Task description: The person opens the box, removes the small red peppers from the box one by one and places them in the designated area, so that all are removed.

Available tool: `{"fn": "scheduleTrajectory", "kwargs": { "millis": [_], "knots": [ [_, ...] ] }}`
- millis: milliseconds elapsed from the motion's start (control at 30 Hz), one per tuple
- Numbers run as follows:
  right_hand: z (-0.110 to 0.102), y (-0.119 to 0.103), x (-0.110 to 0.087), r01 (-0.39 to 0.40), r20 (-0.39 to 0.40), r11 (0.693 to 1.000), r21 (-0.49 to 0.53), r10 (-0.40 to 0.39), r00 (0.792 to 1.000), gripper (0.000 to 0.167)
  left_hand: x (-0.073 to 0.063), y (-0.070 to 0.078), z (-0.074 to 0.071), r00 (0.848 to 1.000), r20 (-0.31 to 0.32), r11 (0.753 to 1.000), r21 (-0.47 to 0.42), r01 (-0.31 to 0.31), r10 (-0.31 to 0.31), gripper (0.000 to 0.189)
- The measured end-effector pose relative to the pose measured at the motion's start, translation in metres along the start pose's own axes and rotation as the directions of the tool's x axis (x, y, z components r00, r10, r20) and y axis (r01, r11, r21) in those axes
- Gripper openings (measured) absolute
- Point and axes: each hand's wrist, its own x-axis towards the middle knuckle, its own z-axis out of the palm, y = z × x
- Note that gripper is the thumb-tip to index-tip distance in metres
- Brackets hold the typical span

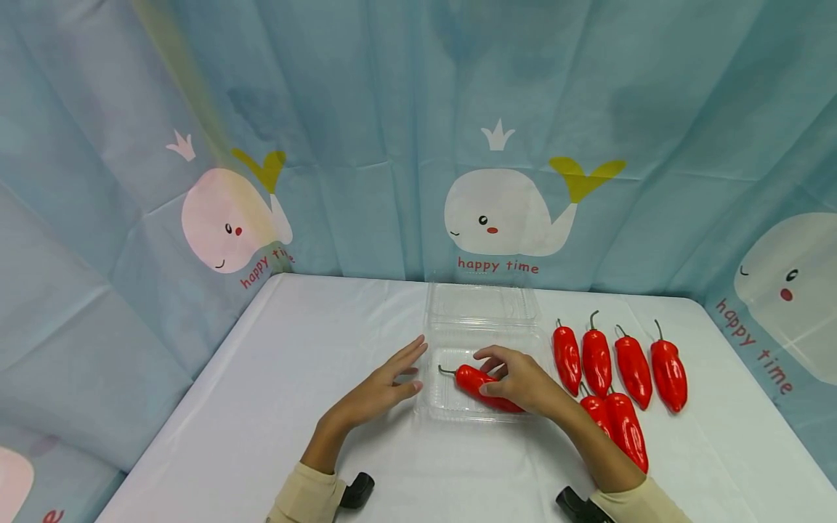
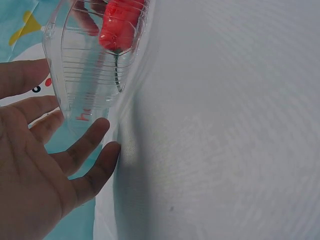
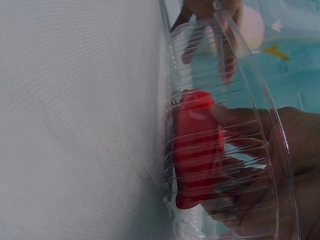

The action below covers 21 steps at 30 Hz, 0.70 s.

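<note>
A glossy red chili pepper (image 1: 472, 380) with a dark stem lies slantwise in the base of a clear plastic clamshell box (image 1: 458, 414), its stem toward the left. My right hand (image 1: 519, 378) reaches into the box and holds this pepper between thumb and curled fingers. Through the ribbed wall in the right wrist view, the thumb (image 3: 220, 115) rests on the pepper's red body (image 3: 196, 145). At the box's left side is my left hand (image 1: 386, 388), fingers spread and extended, with nothing in it. Its fingertips come right at the box wall (image 2: 75, 55) in the left wrist view.
Several more red peppers (image 1: 631, 370) lie right of the box on the white-covered table (image 1: 261, 407), some close by the right forearm. The box's open lid (image 1: 482, 301) lies toward the back. A blue whale-print curtain (image 1: 366, 145) stands behind the table.
</note>
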Motion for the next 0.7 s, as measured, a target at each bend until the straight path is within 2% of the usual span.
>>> {"fn": "scheduleTrajectory", "kwargs": {
  "millis": [467, 700],
  "knots": [
    [-0.0027, 0.0011, -0.0041, -0.009, 0.017, 0.998, -0.058, 0.01, 1.0, 0.058, 0.0007, -0.0012, -0.0006, 1.0, -0.001, 1.0, 0.004, 0.003, -0.003, 0.069],
    [-0.0042, -0.0006, -0.0055, 0.004, 0.003, 0.999, -0.05, -0.003, 1.0, 0.056, 0.0013, -0.002, -0.0002, 1.0, -0.003, 1.0, 0.001, 0.007, -0.007, 0.069]
  ]
}}
